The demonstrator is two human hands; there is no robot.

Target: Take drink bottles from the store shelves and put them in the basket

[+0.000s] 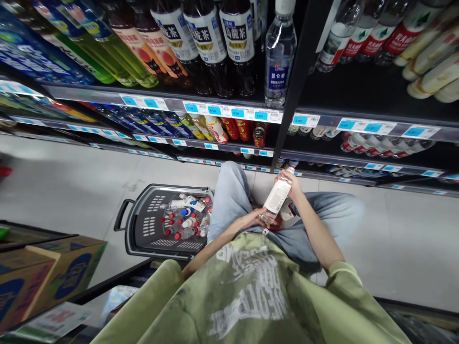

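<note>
Both my hands are on a clear plastic bottle with a white label [277, 196] and a pinkish cap, tilted over my lap. My right hand [292, 185] wraps the upper end near the cap. At the lower end, my left hand [255, 217] grips the base. Beside my left knee, a grey shopping basket [143, 239] rests on the floor. Inside it lie several bottles [186, 222], mostly with red caps and one with a blue cap.
Shelves of drinks rise in front of me, with dark tea bottles [238, 36] and a lone clear bottle [280, 57] above a price-tag rail [215, 109]. Cardboard boxes [68, 272] stand behind at the left. Grey tiled floor [398, 229] extends to my right.
</note>
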